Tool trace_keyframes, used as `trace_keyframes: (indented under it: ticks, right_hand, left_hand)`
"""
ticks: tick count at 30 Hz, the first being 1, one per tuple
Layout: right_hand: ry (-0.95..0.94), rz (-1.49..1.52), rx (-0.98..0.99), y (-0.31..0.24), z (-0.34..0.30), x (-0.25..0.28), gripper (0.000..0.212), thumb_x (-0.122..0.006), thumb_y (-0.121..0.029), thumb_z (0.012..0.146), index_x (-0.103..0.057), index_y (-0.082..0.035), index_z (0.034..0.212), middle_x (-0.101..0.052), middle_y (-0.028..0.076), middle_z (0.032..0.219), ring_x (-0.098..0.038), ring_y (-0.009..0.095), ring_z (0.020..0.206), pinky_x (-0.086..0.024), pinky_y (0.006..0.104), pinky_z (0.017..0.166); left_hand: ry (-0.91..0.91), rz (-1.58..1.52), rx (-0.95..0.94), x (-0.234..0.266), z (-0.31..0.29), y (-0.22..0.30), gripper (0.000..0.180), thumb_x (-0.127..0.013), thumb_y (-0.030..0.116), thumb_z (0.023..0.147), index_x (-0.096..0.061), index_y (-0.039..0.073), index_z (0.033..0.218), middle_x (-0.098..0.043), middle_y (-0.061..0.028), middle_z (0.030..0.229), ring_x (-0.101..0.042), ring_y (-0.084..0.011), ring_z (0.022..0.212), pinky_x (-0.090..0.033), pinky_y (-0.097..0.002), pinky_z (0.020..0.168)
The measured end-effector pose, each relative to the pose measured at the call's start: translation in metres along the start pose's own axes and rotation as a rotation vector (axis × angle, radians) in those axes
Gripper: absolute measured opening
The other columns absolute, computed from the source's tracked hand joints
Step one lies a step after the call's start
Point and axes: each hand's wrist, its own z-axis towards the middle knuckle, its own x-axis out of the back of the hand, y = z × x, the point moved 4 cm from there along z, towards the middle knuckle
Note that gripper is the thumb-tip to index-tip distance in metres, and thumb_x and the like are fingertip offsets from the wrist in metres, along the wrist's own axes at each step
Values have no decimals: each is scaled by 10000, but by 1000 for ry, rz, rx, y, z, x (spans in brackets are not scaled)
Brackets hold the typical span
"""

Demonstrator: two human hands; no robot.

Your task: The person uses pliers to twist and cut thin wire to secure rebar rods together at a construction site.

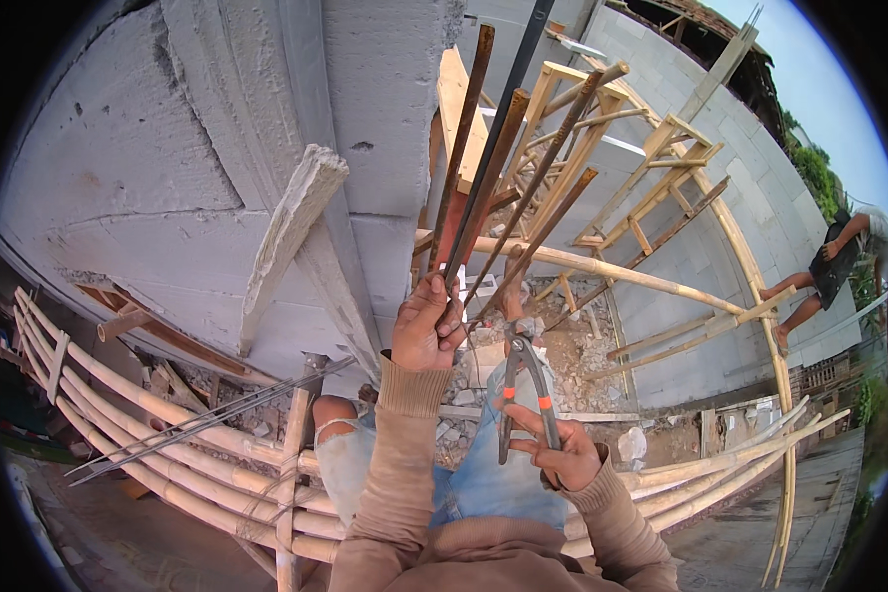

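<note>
My left hand (427,326) is closed, thumb and fingers pressed together around the lower visible part of a dark steel bar (503,109) that rises between rusty rebars. A thin wire seems to hang beside these fingers, too fine to make out well. My right hand (564,452) grips a pair of pincers (539,377) by its dark handles with orange bands. The pincers' head points up, toward a foot between my hands and the bars. Several rusty rebars (553,148) stand upright just beyond my left hand.
A grey block wall (266,59) is close at left, with a rough plank (291,237) leaning there. Bamboo poles (197,449) cross behind and below me. Wooden frames (666,187) stand ahead right above rubble (592,345). Another person (839,257) is at far right.
</note>
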Motion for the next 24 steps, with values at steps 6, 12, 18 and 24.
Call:
trace_keyframes:
  ticks: [6,12,18,24]
  right_hand:
    - [-444,203,-16,-9,9,-12,688,-434,97,641,-553,92,1319,-509,262,1370,-527,328,1269,-348,477,1117]
    - [-437,29,108,-32,24,-29,729,-462,38,613,-552,80,1335,-472,266,1425,-575,344,1194,-359,484,1089]
    - [-218,-274,106,-47,38,-23,725,-465,62,639,-543,53,1360,-525,195,1402,-547,219,1230,-410,373,1028]
    - [-144,-739,74,-47,43,-13,681,-482,61,675,-506,85,1355,-548,139,1326,-509,135,1202,-382,272,993]
  left_hand:
    - [31,28,11,-5,-2,0,192,-616,279,987,-566,95,1007,-546,26,935,-359,-28,556,-273,-168,425]
    - [23,3,24,-4,-2,0,187,-615,277,989,-564,100,1021,-547,28,910,-362,-25,551,-273,-175,422]
    - [30,10,19,-4,-2,0,194,-610,276,992,-577,101,1070,-531,43,816,-373,-21,541,-280,-175,423]
    - [64,46,7,-6,-1,-1,203,-609,281,994,-584,96,1073,-510,59,782,-374,-16,545,-282,-175,426]
